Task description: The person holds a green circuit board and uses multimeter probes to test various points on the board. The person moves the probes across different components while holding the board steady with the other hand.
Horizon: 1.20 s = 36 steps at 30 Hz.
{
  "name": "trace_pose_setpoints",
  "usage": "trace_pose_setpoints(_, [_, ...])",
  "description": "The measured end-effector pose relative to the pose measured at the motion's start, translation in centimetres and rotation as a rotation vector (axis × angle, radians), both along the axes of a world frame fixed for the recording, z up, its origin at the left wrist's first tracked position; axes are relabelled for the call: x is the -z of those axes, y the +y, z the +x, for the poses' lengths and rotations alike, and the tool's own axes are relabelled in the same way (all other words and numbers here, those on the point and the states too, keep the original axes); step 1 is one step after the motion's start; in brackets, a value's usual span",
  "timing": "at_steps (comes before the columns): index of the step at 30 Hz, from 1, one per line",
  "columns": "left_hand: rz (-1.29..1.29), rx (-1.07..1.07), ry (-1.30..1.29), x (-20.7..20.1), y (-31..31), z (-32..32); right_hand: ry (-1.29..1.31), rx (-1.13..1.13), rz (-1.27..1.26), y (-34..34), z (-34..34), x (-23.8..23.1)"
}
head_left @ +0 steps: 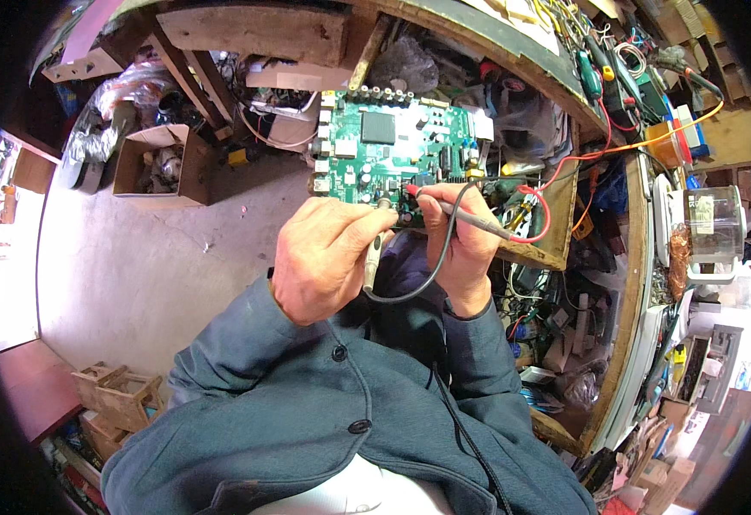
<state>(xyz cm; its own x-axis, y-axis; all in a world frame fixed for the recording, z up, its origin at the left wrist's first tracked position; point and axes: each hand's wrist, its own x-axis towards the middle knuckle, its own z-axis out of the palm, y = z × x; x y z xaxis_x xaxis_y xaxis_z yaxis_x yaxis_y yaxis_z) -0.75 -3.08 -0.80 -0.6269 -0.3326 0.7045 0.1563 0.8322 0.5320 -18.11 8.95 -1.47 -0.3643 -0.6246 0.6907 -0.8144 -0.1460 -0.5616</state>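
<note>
A green circuit board (401, 129) with a large dark chip, capacitors and a row of jacks along its far edge lies in front of me. My left hand (324, 253) pinches a grey test probe (375, 253), its tip end at the board's near edge and a black lead curving from its lower end. My right hand (463, 245) is closed on a second test probe (478, 221) with a red tip and a red lead, its tip on or just over the board near the other probe. Exact tip contacts are too small to tell.
An open drawer (547, 253) with tools and wires stands right of the board. Screwdrivers (592, 77) and cables crowd the bench at the upper right. A cardboard box (165, 167) sits on the floor at left; a wooden stool (122, 395) is lower left. A clear jug (714, 225) stands far right.
</note>
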Motion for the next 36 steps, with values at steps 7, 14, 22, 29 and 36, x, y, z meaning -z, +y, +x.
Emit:
trace_pose_setpoints(7, [0.007,0.053,-0.018,-0.17,0.27,-0.34,0.049,-0.002,0.003,-0.03,-0.16,-0.49])
trace_pose_setpoints(14, [0.007,0.049,-0.071,-0.18,0.30,-0.36,0.035,-0.004,-0.015,-0.14,-0.09,-0.43])
trace_pose_setpoints(22, [-0.017,0.028,-0.037,-0.08,0.26,-0.40,0.025,-0.009,-0.017,-0.12,0.12,-0.36])
trace_pose_setpoints(29, [-0.047,0.032,-0.032,0.12,-0.03,-0.56,0.051,0.002,-0.019,-0.08,0.00,-0.51])
trace_pose_setpoints(36, [0.033,0.027,-0.050,-0.43,0.29,-0.81,0.008,-0.039,-0.032,-0.26,-0.43,-0.27])
